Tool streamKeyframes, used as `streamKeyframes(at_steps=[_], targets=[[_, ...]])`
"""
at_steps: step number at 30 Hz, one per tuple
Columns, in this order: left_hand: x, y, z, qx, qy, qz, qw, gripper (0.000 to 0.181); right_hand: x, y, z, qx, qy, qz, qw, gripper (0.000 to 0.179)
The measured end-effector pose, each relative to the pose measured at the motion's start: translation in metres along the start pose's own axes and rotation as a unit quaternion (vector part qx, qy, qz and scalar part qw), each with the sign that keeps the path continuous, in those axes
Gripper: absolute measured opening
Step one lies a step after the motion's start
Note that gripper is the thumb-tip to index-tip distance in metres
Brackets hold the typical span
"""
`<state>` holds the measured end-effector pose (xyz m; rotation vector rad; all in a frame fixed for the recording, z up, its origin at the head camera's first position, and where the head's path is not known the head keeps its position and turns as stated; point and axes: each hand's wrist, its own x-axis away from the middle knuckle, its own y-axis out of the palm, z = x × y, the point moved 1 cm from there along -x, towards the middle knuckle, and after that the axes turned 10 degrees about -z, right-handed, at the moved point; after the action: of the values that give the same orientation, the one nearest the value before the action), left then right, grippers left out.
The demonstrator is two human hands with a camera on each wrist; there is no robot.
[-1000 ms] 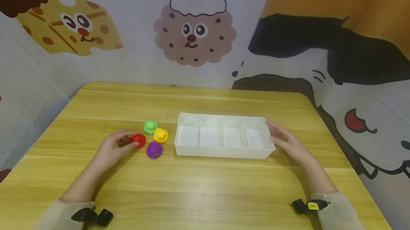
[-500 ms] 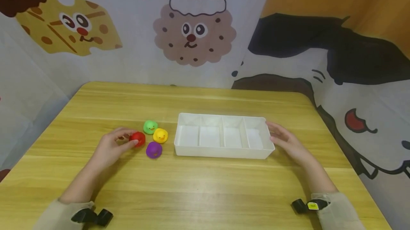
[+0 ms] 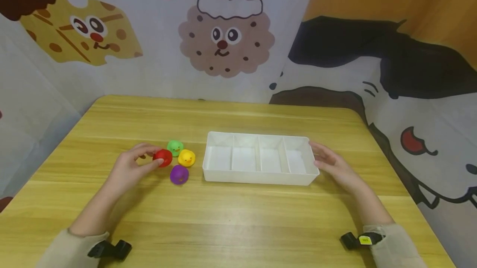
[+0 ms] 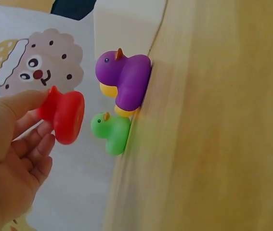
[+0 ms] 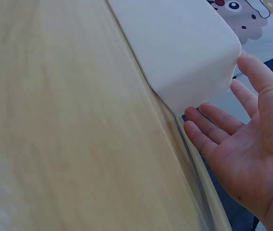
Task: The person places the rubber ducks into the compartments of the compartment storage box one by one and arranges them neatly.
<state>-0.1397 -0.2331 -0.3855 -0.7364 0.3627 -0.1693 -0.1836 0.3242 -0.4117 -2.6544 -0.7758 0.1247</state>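
Note:
My left hand pinches a red rubber duck between thumb and fingers. In the left wrist view the red duck hangs clear of the tabletop. Just right of it in the head view stand a green rubber duck, a yellow rubber duck and a purple rubber duck. A white box with several compartments in a row lies farther right. Against its right end rests my right hand; the right wrist view shows its thumb and fingers extended at the box's end wall.
The wooden table fills the lower view, its far edge near a wall cloth printed with cartoon figures. A dark strap mount sits on each sleeve, left and right.
My left hand has lifted the red duck a little and brought it slightly toward the green and yellow ducks. The right hand and the box hold their places.

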Motion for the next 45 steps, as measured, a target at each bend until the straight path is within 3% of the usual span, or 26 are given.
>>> streamKeyframes(at_steps=[6, 16, 31, 45], targets=[[-0.006, -0.001, 0.010, -0.001, 0.008, -0.008, 0.9999, 0.025, 0.000, 0.000, 0.000, 0.000, -0.002, -0.005, 1.0000, 0.056], [-0.023, 0.003, 0.030, 0.008, 0.049, -0.014, 0.9986, 0.026, -0.001, 0.000, 0.001, -0.007, -0.008, -0.006, 0.9999, 0.057], [-0.046, 0.024, 0.060, 0.086, 0.044, -0.087, 0.9916, 0.024, -0.001, 0.000, 0.000, 0.007, 0.008, -0.004, 0.9999, 0.058], [-0.068, 0.046, 0.090, 0.119, 0.116, -0.119, 0.9789, 0.025, -0.001, -0.001, 0.004, -0.004, -0.007, -0.006, 0.9999, 0.057]])
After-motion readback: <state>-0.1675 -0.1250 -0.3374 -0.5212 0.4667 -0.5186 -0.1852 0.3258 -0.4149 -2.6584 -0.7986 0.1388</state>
